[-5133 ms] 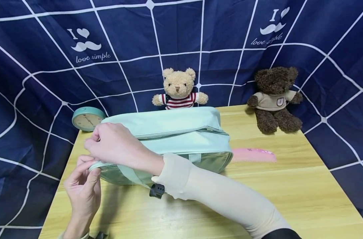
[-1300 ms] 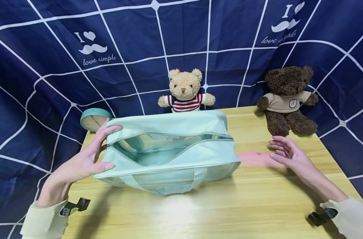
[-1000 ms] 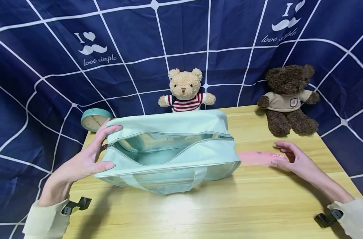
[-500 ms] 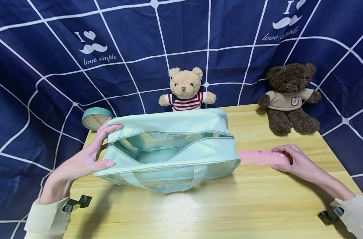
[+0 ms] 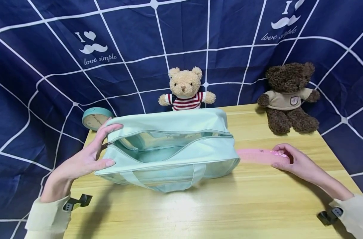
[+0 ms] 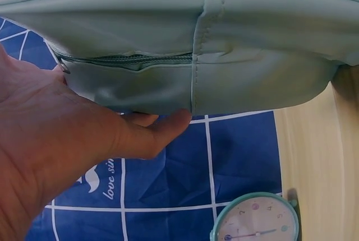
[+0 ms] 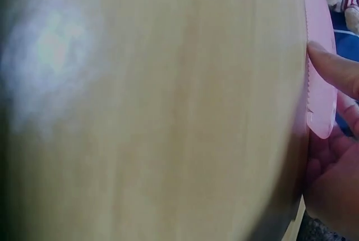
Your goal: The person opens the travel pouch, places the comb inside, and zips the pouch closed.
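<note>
With fingers (image 5: 282, 147) of the right hand (image 5: 299, 163) bent about one end of the pink comb (image 5: 256, 156), pinching it with little gap left; a second ago, only reaching at that same end, with thumb and fingertips more parted. On the right of the pale green bag (image 5: 169, 120), running up to its end; touching or just apart, cannot tell which. Cannot tell, either, of any lift off the desk (image 5: 259, 202).

Still spanning the bag's left end with the left hand (image 5: 79, 162), spread wide, thumb on the near panel and a finger over the far one, holding it steady. Agape along the zip (image 6: 134, 59), unlike five seconds ago, when nearly closed.

To judge from this, done with the opening and on to handling the comb, now secured but still outside the bag. As before, with the teal clock (image 5: 96, 120) near the left hand and the cream bear (image 5: 185, 87) behind the bag.
</note>
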Motion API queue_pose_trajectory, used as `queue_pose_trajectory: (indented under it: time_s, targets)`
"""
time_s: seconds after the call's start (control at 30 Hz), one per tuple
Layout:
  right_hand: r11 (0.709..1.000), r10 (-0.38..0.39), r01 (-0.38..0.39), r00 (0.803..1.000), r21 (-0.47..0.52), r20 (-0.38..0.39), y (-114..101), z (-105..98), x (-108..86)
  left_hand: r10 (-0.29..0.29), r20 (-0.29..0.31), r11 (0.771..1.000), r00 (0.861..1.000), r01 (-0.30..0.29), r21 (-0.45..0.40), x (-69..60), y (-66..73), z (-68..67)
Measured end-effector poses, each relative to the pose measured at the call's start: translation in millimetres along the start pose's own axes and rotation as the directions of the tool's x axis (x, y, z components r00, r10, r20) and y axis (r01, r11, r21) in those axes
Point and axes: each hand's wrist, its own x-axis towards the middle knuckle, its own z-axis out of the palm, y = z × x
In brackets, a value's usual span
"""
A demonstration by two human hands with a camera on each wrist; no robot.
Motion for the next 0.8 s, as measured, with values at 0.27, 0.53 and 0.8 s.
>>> queue_pose_trajectory:
  time_s: [0.27,0.53,0.8]
  targets:
    - [0.992,0.082,-0.085,0.996,0.089,0.043,-1.8,-12.4,-5.0,-0.001,-0.003,1.0,1.0,0.001,0.008,0.3,-0.2,-0.1]
    - [0.938,0.192,-0.191,0.981,0.289,0.024,-15.5,-17.1,-12.0,-0.013,-0.006,1.0,1.0,0.013,-0.014,1.7,2.2,2.2]
    - [0.6,0.091,-0.068,0.996,0.797,0.016,-37.2,-22.1,-7.8,0.026,-0.008,0.999,1.0,-0.026,-0.025,1.9,-2.3,0.8]
